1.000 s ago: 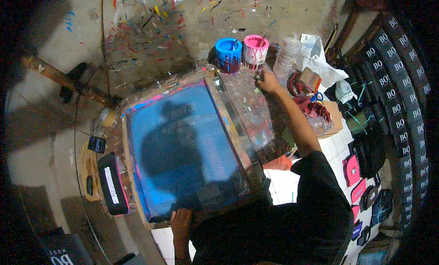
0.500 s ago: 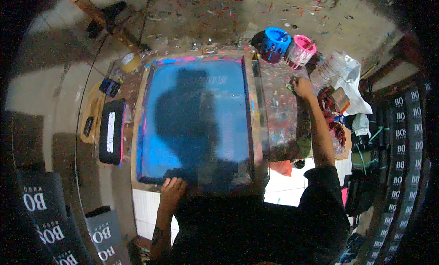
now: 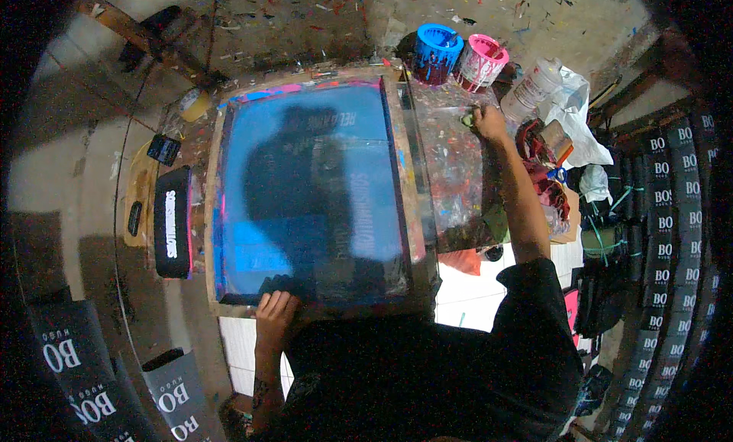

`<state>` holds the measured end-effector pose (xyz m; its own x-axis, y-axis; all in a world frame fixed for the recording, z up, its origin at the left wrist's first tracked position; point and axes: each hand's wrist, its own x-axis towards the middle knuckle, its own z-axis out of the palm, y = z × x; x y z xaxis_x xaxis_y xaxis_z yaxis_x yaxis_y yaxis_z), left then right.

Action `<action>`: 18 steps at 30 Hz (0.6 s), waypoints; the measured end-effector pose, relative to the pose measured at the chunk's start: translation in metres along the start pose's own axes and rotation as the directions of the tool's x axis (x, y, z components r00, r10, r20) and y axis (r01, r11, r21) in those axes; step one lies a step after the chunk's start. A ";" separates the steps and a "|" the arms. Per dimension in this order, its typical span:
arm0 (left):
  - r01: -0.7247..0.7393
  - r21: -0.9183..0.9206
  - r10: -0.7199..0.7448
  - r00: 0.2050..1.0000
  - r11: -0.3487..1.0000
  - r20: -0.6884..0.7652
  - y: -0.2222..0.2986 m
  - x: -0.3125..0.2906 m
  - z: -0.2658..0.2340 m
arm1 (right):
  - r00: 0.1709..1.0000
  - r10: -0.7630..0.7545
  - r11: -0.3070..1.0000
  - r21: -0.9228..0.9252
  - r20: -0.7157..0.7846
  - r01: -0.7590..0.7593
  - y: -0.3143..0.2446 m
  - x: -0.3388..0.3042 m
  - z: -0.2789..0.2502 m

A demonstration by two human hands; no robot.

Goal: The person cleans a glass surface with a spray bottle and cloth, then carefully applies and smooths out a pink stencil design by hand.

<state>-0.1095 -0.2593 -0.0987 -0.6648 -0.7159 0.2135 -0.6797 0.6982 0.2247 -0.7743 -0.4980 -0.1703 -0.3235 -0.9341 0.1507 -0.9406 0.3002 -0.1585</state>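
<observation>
A screen-printing frame (image 3: 395, 213) with blue mesh and a wooden border lies on the paint-stained table, my shadow falling across its middle. My left hand (image 3: 276, 311) is at the frame's near edge, left of centre, with its fingers curled over the border. Out to the right, my right hand (image 3: 491, 124) is closed on a small pale green wad (image 3: 467, 121), low over the tabletop. Whether that wad is cloth I cannot tell. Beyond this hand stand a blue paint tub (image 3: 438, 54) and a pink paint tub (image 3: 482, 62), both streaked with drips.
A clear plastic bottle (image 3: 532, 88) leans by a white plastic bag (image 3: 569, 110). Blue-handled scissors (image 3: 557, 175) lie among dark red cloth. Left of the frame are a tape roll (image 3: 194, 104), a phone (image 3: 163, 150) and a long black pad (image 3: 174, 224). Dark printed panels (image 3: 660, 213) line the right.
The view has shifted, so the table sits a little higher and further left. My left hand stays on the frame's border; my right hand still holds the pale green wad near the same spot.
</observation>
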 end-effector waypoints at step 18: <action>0.044 -0.257 0.000 0.985 0.965 0.172 0.044 0.043 -0.018 | 0.961 -0.060 0.995 -0.097 -0.269 0.035 -0.044 -0.298 -0.082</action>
<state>-0.1622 -0.2596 -0.0629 -0.7086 -0.7041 0.0466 -0.6062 0.6412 0.4706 -0.6451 -0.2168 -0.1280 -0.2820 -0.8641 0.4169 -0.9569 0.2845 -0.0577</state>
